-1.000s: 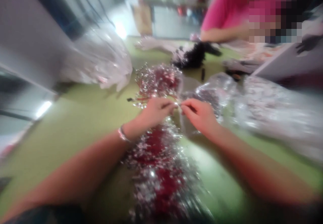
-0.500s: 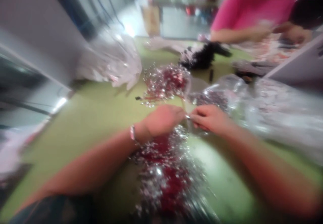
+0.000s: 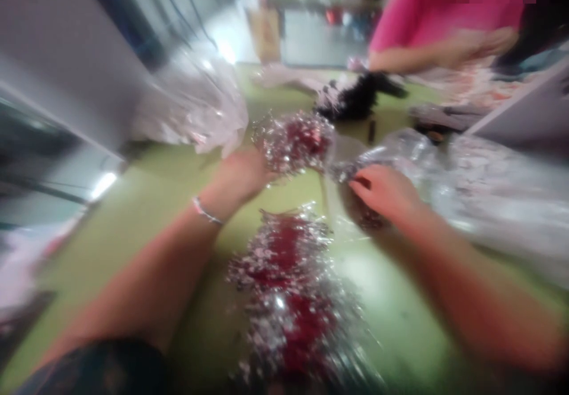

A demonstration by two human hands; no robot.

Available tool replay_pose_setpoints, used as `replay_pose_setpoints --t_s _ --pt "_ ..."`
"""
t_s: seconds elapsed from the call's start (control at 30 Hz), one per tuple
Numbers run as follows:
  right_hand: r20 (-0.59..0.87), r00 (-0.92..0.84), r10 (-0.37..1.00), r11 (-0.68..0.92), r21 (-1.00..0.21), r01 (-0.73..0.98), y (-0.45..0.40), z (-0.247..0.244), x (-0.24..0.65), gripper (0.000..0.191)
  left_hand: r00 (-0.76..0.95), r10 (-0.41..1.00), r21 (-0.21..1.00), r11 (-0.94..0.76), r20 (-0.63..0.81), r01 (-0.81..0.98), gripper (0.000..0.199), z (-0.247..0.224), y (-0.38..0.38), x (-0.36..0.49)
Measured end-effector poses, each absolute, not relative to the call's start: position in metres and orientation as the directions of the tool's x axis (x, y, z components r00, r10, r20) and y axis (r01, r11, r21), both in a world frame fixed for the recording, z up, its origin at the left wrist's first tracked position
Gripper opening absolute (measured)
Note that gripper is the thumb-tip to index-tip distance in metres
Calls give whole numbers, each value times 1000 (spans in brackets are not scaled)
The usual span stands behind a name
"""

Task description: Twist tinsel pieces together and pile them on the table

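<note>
Ideally, the left hand (image 3: 246, 172), its grip unclear, should disturb few strands of the tinsel bundle (image 3: 304, 141) at upper centre, while the right hand (image 3: 386, 188), curled, hold unclear, avoids dragging the plastic bag (image 3: 412, 146) right of centre.

Forearms (image 3: 153, 276) forward, left hand (image 3: 243, 177) palm-down, right hand (image 3: 387, 190) well apart, fingers (image 3: 370, 173) curled.

two red-and-silver piles (image 3: 287, 252), one black bundle (image 3: 351, 97), one bracelet (image 3: 205, 211), one co-worker (image 3: 413, 15) in pink
</note>
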State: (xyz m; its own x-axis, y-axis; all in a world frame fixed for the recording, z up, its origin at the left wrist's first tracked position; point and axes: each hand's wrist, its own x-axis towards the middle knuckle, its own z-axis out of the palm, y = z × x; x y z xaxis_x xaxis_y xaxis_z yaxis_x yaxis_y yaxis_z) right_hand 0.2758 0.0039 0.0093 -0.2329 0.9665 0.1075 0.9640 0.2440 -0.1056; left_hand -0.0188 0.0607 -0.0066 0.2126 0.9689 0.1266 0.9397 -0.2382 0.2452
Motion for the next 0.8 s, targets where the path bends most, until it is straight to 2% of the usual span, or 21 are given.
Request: replay_pose_setpoints --t_s 0.1,0.2,0.27,0.33,0.4,0.5,0.57,0.63,0.8 --pt "40 -214 976 213 36 976 7 6 276 21 237 969 243 -245 63 938 29 -9 61 -16" --pt "12 -219 976 217 86 972 3 7 270 24 261 962 331 -272 78 904 22 -8 64 -18" --pt "-27 -265 964 266 82 960 1 9 268 25 309 945 413 -325 106 851 22 -6 67 -23" --pt "-86 -350 933 357 72 931 0 11 268 24 396 907 432 -417 143 800 17 -2 68 -29" --pt "-137 -425 895 436 68 897 1 13 270 20 537 833 389 -542 133 745 12 3 67 -34" --pt "-172 -466 868 482 62 874 2 14 274 17 694 720 311 -662 11 682 33 9 64 -37" --pt "-175 -481 859 496 49 867 1 15 274 19 704 709 276 -671 -30 688 40 10 61 -34" --pt "-170 -498 850 511 37 859 -1 15 271 20 690 724 288 -655 -25 698 34 7 59 -27" --pt "-171 -552 816 556 -28 831 -4 16 263 20 685 725 476 -627 68 617 22 -9 53 -4"
